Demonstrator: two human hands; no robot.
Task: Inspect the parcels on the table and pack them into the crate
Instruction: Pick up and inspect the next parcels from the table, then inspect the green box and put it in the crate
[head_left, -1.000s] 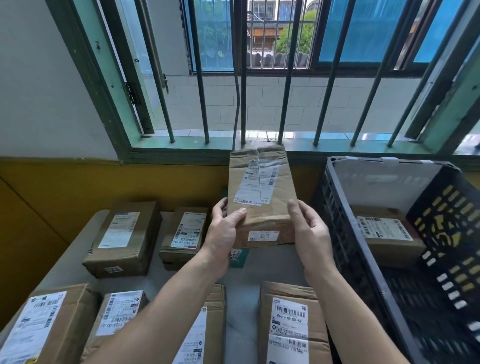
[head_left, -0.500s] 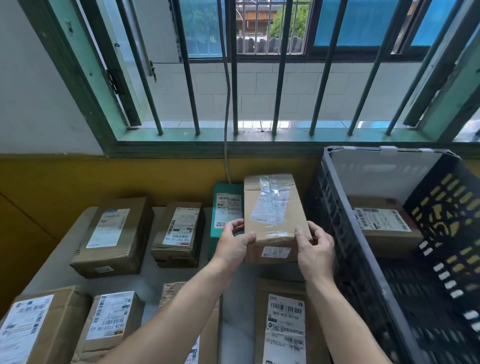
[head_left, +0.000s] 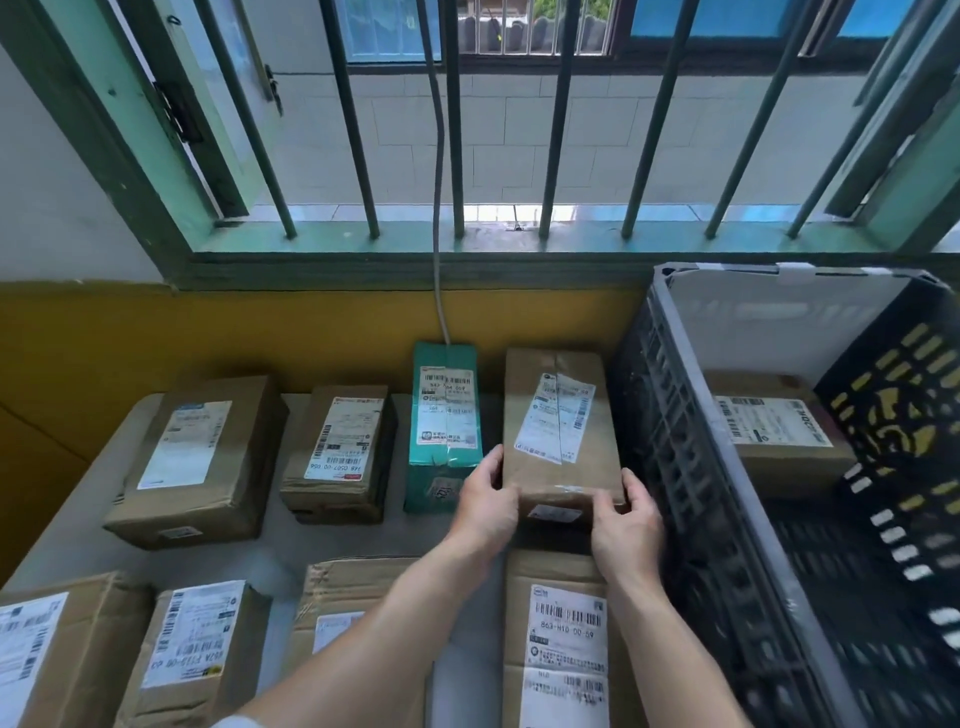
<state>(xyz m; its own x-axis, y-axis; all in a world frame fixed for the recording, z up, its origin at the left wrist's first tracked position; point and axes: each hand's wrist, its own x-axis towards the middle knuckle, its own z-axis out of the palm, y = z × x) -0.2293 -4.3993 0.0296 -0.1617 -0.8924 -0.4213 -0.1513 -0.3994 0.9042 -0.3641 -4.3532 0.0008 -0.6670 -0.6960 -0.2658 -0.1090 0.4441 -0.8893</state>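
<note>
A brown cardboard parcel (head_left: 558, 415) with a taped white label lies flat on the table, right beside the black crate (head_left: 691, 467). My left hand (head_left: 485, 499) grips its near left corner. My right hand (head_left: 626, 514) grips its near right corner, fingers curled over the front edge. One brown parcel (head_left: 774, 431) lies inside the crate against its far wall. A teal parcel (head_left: 445, 415) sits just left of the held one.
Several more brown parcels (head_left: 202, 457) cover the grey table (head_left: 67, 530), two in the back row and several along the near edge, one (head_left: 563, 639) under my right wrist. A yellow wall and a barred window (head_left: 457, 124) stand behind.
Both hands have brought the parcel down from its raised, tilted position in front of the window until it lies flat on the table beside the crate. The view has tilted downward.
</note>
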